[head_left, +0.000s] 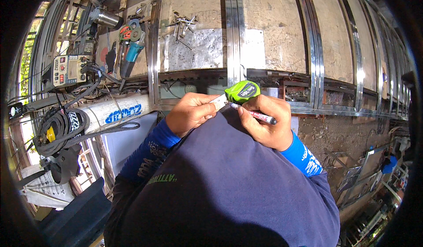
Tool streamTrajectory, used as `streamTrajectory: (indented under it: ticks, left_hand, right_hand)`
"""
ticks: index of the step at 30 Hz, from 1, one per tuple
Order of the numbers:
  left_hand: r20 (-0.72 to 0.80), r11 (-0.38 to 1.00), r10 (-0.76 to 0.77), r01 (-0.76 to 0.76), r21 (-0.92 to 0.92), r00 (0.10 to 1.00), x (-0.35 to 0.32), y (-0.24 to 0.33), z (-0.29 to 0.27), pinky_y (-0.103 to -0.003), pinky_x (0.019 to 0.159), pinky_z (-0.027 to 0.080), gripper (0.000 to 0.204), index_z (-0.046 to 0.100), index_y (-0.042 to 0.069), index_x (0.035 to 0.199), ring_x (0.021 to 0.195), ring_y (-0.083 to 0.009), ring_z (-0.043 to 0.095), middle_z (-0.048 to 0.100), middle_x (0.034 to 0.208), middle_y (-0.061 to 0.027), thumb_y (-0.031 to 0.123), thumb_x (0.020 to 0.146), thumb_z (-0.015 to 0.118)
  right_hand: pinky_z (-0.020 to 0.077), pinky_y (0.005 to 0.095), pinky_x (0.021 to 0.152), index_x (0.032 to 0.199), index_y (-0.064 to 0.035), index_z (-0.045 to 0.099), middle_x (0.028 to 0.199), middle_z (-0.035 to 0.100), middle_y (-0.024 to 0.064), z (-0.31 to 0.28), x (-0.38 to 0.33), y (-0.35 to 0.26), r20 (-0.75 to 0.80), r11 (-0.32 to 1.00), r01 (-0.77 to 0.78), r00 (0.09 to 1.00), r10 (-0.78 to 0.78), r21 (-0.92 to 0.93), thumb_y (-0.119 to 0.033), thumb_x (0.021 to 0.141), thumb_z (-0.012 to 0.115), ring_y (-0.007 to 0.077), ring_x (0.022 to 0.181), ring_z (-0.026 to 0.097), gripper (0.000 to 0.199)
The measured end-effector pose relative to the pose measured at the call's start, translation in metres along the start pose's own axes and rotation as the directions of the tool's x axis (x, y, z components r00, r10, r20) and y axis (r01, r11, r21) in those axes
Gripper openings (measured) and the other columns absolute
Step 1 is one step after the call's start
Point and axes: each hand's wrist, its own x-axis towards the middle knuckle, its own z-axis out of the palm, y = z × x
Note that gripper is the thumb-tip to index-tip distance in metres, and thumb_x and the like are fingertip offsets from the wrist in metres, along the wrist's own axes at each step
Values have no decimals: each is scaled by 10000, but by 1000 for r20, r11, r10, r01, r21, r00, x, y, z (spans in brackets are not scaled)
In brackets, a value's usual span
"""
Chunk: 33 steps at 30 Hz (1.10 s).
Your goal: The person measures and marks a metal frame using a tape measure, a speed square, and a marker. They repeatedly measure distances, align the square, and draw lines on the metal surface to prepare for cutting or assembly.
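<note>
My left hand is closed in a pinch on a small pale flat strip; its exact kind is unclear. A white marker pen with a dark end is gripped in my right hand. The pen's other end points left, close to the strip, but whether they touch cannot be made out. Just beyond my right fingers is a green tape measure, its case against or very near them. Both hands are close together in front of my dark shirt.
Shiny metal tubes form a frame over the worn workbench. Loose metal pieces lie by a metal sheet. To the left are an angle grinder, a control box and a white gas cylinder with coiled cables.
</note>
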Motion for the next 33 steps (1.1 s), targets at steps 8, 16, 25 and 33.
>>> streamTrajectory:
  ticks: [8, 16, 25, 33]
  left_hand:
    - [16, 1000, 18, -18, -8, 1000, 0, -1, -2, -170, 467, 274, 393, 578, -26, 1387, 561, 7, 379, 507, 747, 58, 159, 1045, 516]
    - [9, 999, 11, -11, -37, 1000, -2, -3, -2, -165, 471, 284, 376, 574, -35, 1378, 565, 10, 385, 507, 753, 60, 156, 1064, 497]
    - [13, 999, 26, -26, -35, 1000, -3, -3, -2, -164, 471, 281, 366, 593, -36, 1342, 567, 10, 385, 512, 755, 55, 176, 1052, 525]
    - [27, 999, 19, -18, -47, 999, -3, -3, -2, -168, 500, 302, 386, 591, -27, 1374, 592, 4, 398, 518, 771, 58, 155, 1044, 508]
  right_hand:
    - [473, 343, 525, 749, -21, 613, 655, 624, 117, 0, 0, -1, 11, 1000, -20, 1000, 21, -17, -44, 834, 750, 243, 554, 623, 163]
    - [473, 345, 526, 741, -26, 612, 656, 624, 115, 1, 1, -1, 20, 999, -18, 1000, 19, -34, -52, 826, 758, 243, 554, 621, 170]
    - [481, 345, 535, 746, -29, 615, 657, 625, 111, 1, 1, -2, 26, 999, -24, 999, 25, -44, -59, 825, 762, 245, 560, 628, 169]
    - [484, 348, 539, 738, -29, 610, 665, 634, 118, 0, 1, -1, 0, 1000, -15, 1000, 15, -3, -47, 821, 758, 254, 565, 631, 171]
